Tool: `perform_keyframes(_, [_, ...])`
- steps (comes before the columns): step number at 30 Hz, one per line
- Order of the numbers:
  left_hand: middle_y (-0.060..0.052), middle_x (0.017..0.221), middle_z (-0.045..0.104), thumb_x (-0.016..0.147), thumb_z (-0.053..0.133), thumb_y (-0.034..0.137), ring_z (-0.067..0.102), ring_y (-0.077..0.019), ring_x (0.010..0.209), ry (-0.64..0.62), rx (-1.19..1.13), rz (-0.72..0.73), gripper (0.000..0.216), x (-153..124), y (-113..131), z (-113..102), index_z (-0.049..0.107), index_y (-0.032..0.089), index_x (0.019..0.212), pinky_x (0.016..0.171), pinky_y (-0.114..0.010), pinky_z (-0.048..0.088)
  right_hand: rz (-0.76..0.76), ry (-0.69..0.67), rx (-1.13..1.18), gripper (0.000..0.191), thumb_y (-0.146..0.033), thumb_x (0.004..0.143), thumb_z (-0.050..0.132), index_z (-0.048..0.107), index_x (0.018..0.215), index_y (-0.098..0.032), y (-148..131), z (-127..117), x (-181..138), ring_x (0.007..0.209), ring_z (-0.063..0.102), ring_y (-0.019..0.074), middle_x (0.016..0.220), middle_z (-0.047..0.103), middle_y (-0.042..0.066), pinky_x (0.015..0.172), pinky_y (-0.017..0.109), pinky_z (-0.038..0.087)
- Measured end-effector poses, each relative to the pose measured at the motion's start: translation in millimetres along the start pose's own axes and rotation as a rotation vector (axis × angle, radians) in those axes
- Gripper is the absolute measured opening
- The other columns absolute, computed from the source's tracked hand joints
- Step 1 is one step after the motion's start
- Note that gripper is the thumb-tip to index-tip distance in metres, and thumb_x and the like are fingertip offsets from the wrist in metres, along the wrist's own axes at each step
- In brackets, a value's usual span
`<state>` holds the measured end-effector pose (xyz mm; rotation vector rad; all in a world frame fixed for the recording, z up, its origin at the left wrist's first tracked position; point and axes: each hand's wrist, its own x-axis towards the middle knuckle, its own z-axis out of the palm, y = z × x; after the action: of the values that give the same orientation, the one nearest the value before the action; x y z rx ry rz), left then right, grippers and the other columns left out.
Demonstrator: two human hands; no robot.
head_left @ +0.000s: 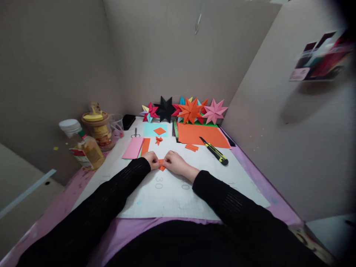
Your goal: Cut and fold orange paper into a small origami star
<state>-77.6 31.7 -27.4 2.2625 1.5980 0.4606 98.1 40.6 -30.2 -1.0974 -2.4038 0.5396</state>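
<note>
A small folded orange paper piece (161, 165) lies on the white cutting mat (167, 193) between my two hands. My left hand (151, 160) pinches its left side with curled fingers. My right hand (175, 163) presses and pinches its right side, fingers closed over the paper. Both arms wear black sleeves. Just beyond the hands lie a folded orange bit (158, 140), an orange strip (191, 147) and an orange square (159, 131) on a light blue sheet (151, 130).
Finished paper stars (190, 110) in black, orange, pink and red lean on the back wall. A large orange sheet (203, 135), a yellow-black utility knife (214, 151), pink paper (133, 148), small scissors (135, 133), a glue bottle (83, 145) and a jar (98, 128) surround the mat.
</note>
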Motion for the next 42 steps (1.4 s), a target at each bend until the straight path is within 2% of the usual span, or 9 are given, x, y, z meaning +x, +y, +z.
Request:
perform_keyframes(14, [-0.002,0.053,0.057,0.062,0.055,0.032,0.054,-0.0148,0.062,-0.044,0.039,-0.046,0.02,0.6,4.8,-2.0,0.063,0.016,0.054,0.057,-0.022,0.039,0.035,0.01,-0.02,0.011,-0.017,0.077,0.055,0.06,0.067,-0.015,-3.5,-0.7,-0.7,0.075,0.047,0.0129,0.078,0.052,0.003,0.07,0.024,0.036])
perform_keyframes(20, [-0.003,0.062,0.06,0.061,0.055,0.032,0.054,-0.0157,0.066,-0.029,0.036,-0.067,0.019,0.8,3.3,0.5,0.064,0.016,0.054,0.057,-0.023,0.039,0.046,0.008,-0.04,0.007,-0.021,0.077,0.057,0.059,0.072,-0.016,-3.0,1.6,-1.2,0.079,0.047,0.014,0.081,0.051,0.003,0.071,0.024,0.036])
perform_keyframes(25, [-0.004,0.076,0.06,0.062,0.057,0.033,0.054,-0.0166,0.073,0.022,0.066,-0.079,0.018,0.7,1.2,4.5,0.065,0.017,0.061,0.065,-0.025,0.041,0.042,0.02,-0.036,0.01,-0.026,0.075,0.061,0.057,0.074,-0.017,-3.1,0.7,-2.3,0.078,0.046,0.014,0.079,0.05,0.002,0.071,0.025,0.035])
perform_keyframes(31, [-0.004,0.077,0.056,0.063,0.06,0.034,0.053,-0.0161,0.073,0.05,0.057,-0.078,0.016,1.5,-0.5,8.1,0.063,0.018,0.065,0.07,-0.026,0.043,0.042,-0.014,0.015,0.016,-0.031,0.072,0.064,0.057,0.072,-0.017,-2.3,-2.0,1.1,0.072,0.046,0.0126,0.077,0.05,0.001,0.065,0.023,0.035])
perform_keyframes(34, [-0.003,0.077,0.054,0.068,0.057,0.027,0.051,-0.0135,0.067,0.162,0.012,-0.09,0.011,-4.8,2.7,5.8,0.061,0.017,0.071,0.066,-0.026,0.043,0.071,-0.028,0.035,0.012,-0.026,0.069,0.065,0.056,0.072,-0.018,-0.9,-1.6,4.9,0.069,0.045,0.0114,0.077,0.051,0.0,0.061,0.022,0.033])
perform_keyframes(37, [-0.003,0.078,0.051,0.076,0.049,0.023,0.05,-0.0121,0.065,0.296,-0.034,0.067,0.015,-18.3,6.7,2.0,0.062,0.017,0.079,0.063,-0.025,0.043,0.094,-0.036,0.045,0.015,-0.025,0.066,0.066,0.055,0.073,-0.018,1.1,-0.7,8.5,0.066,0.045,0.0103,0.076,0.051,-0.001,0.058,0.021,0.032])
perform_keyframes(40, [-0.003,0.072,0.048,0.08,0.046,0.034,0.048,-0.013,0.064,0.207,0.083,0.322,0.026,-32.5,8.8,1.0,0.067,0.021,0.086,0.061,-0.025,0.04,0.094,-0.043,0.046,0.018,-0.026,0.064,0.067,0.054,0.074,-0.017,3.1,-0.2,10.7,0.064,0.044,0.0098,0.075,0.051,-0.001,0.055,0.02,0.031])
perform_keyframes(42, [-0.003,0.071,0.049,0.083,0.042,0.038,0.047,-0.0134,0.064,0.137,0.173,0.377,0.031,-38.1,9.0,2.4,0.067,0.024,0.095,0.06,-0.025,0.038,0.091,-0.045,0.042,0.018,-0.024,0.063,0.067,0.054,0.074,-0.017,4.1,-0.3,11.3,0.064,0.043,0.0096,0.075,0.052,-0.001,0.055,0.02,0.03])
